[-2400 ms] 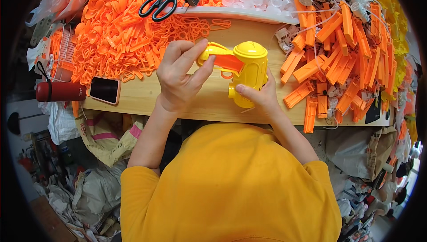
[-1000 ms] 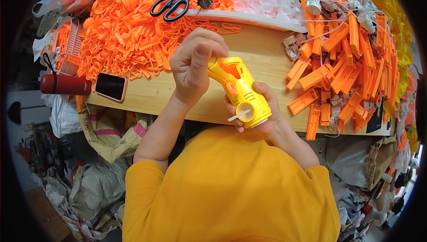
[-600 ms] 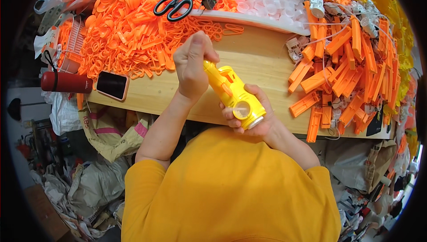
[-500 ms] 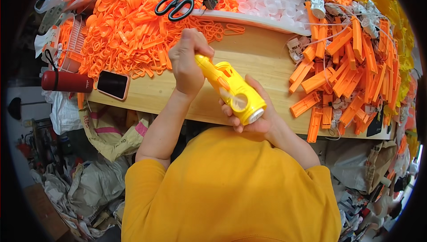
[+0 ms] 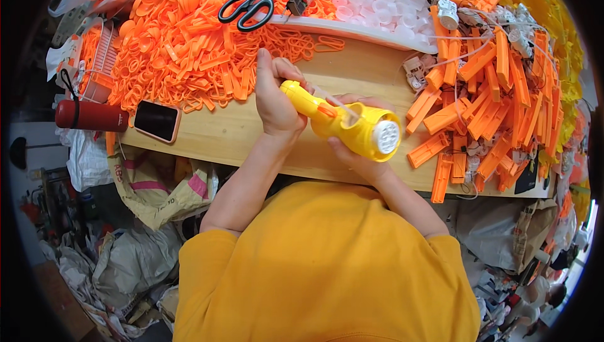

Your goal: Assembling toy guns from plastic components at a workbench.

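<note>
A yellow plastic toy body (image 5: 333, 115), shaped like a hand-held torch with a narrow neck, is held between my two hands above the table's front part. My left hand (image 5: 277, 100) is closed around its narrow end, the thumb pointing up. My right hand (image 5: 362, 159) wraps around the wide end, its fingers behind and its thumb in front. A white disc with small holes (image 5: 386, 136) fills the wide end, facing right. A small orange part (image 5: 326, 111) sits on the neck. Between my left fingers and the round opening stretches a thin whitish strip (image 5: 333, 100), blurred.
Orange plastic parts (image 5: 182, 52) heap up at the left back, with scissors (image 5: 255, 5) on top. A tray (image 5: 358, 29) holds translucent cups. Wired orange pieces (image 5: 484, 103) pile up at the right. A phone (image 5: 157, 120) and a red flask (image 5: 94, 115) lie at the left.
The toy body has turned, so its wide end now points right and its white disc shows more fully. Both hands have shifted slightly right. The whitish strip now shows outside the opening.
</note>
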A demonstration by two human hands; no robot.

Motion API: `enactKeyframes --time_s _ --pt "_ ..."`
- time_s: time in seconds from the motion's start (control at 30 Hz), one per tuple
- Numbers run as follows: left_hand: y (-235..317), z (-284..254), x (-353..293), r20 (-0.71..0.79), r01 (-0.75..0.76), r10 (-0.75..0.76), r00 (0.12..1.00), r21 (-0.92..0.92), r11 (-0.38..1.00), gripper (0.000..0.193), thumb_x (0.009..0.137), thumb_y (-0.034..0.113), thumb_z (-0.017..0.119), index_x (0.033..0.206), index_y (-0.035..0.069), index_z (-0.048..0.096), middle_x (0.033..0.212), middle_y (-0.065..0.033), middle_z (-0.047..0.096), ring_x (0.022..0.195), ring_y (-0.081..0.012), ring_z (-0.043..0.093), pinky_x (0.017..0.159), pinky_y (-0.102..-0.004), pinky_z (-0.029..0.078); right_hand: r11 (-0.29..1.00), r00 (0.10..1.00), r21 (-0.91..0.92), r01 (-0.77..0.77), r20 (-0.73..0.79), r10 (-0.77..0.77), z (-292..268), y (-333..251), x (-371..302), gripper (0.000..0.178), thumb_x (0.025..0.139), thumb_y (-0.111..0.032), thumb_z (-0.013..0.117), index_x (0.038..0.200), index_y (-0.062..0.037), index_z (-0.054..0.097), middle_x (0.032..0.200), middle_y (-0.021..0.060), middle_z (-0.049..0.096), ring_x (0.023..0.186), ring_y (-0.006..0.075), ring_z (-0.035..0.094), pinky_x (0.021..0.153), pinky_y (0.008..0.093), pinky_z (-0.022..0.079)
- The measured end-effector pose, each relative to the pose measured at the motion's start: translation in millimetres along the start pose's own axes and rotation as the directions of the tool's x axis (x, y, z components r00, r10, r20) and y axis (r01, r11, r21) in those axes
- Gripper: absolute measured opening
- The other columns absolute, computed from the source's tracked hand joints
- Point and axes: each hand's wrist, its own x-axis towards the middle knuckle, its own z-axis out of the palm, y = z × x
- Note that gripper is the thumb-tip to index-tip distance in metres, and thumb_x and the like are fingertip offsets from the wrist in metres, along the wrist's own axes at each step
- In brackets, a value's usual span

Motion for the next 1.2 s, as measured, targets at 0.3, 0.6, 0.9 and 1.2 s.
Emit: enactKeyframes --time_s 0.3,0.6,0.9,1.2 --pt "6 31 -18 -0.033 0.005 -0.003 0.999 0.074 0.997 0.054 0.101 0.046 0.03 0.064 0.009 0.044 0.061 -0.0049 0.044 0.057 -0.0171 0.043 0.055 -0.0317 0.04 0.997 0.999 0.071 0.035 -0.031 -0.033 -18 -16 4 0.062 0.073 -0.013 0.077 0.121 -0.0045 0.038 0.113 0.0172 0.059 0.107 0.0291 0.061 0.092 0.041 0.049" --pt "6 16 -15 0.149 -0.171 0.144 0.978 0.183 0.968 0.058 0.103 0.037 0.028 0.058 0.005 0.045 0.06 -0.0055 0.045 0.053 -0.0149 0.044 0.056 -0.0267 0.039 0.981 0.982 0.143 0.132 -0.152 -0.11 -8 -16 -1 0.069 0.067 -0.01 0.079 0.12 -0.0067 0.036 0.109 0.0162 0.061 0.097 0.0257 0.063 0.084 0.0364 0.051" --pt "-7 17 -17 0.122 0.105 -0.114 0.986 0.084 0.991 0.066 0.098 0.061 0.025 0.076 0.007 0.057 0.071 -0.0051 0.055 0.065 -0.015 0.053 0.069 -0.0271 0.044 0.977 0.985 0.199 -0.075 -0.136 0.103 -25 -14 -14 0.06 0.075 -0.01 0.071 0.123 -0.0042 0.036 0.116 0.0128 0.056 0.109 0.0241 0.056 0.095 0.0381 0.045" --pt "-30 -11 -54 0.541 -0.447 -0.296 0.787 0.831 0.33 0.022 0.083 0.024 0.069 0.085 0.003 0.063 0.076 -0.0045 0.06 0.067 -0.0163 0.057 0.063 -0.0298 0.048 0.926 0.833 0.219 -0.306 -0.41 0.372 -82 -25 -12 0.045 0.075 0.002 0.061 0.12 0.0009 0.052 0.113 0.0108 0.058 0.097 0.0189 0.059 0.086 0.0329 0.05"
